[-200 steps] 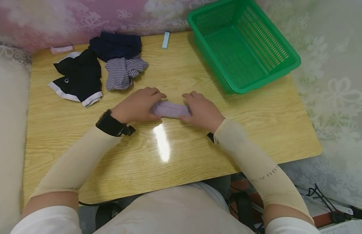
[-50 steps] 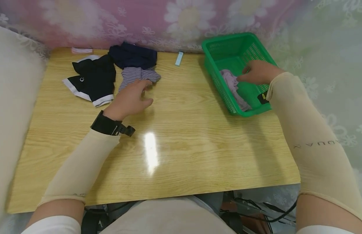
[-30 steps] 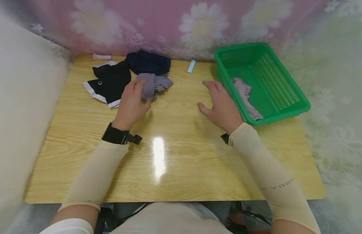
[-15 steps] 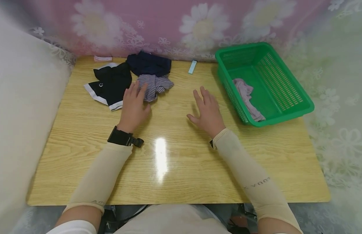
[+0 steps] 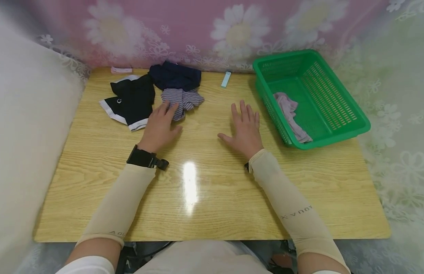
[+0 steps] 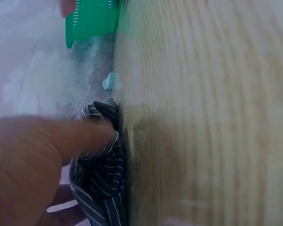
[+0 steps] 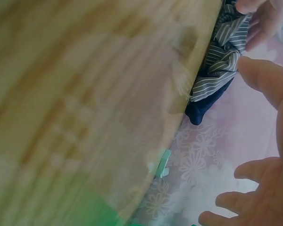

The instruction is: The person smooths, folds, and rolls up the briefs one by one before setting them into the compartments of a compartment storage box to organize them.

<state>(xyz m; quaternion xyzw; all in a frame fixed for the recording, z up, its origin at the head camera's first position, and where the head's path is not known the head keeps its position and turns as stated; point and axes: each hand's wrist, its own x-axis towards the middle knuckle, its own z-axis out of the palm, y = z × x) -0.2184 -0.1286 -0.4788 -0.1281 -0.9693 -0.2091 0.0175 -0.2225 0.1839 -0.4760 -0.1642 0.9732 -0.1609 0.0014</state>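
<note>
My left hand point(image 5: 159, 127) lies flat on the wooden table point(image 5: 212, 198), its fingertips touching the near edge of a grey striped garment point(image 5: 182, 101); the left wrist view shows the fingers point(image 6: 61, 141) straight against the striped cloth point(image 6: 101, 179). My right hand point(image 5: 245, 128) rests open on the bare table, fingers spread, left of a green basket point(image 5: 338, 129). A lilac garment point(image 5: 290, 114) lies crumpled inside the basket. The right wrist view shows the spread fingers point(image 7: 262, 77) and the striped garment point(image 7: 224, 61) beyond them.
A black garment with white trim point(image 5: 129, 101) and a dark navy one point(image 5: 175, 76) lie at the table's back left. A small light-blue strip point(image 5: 226, 79) and a pink strip point(image 5: 121, 70) lie near the floral backdrop. A white cushion borders the left edge.
The lilac garment went from my hands on the table into the green basket. My right hand came back to the table centre; my left hand reached the striped garment.
</note>
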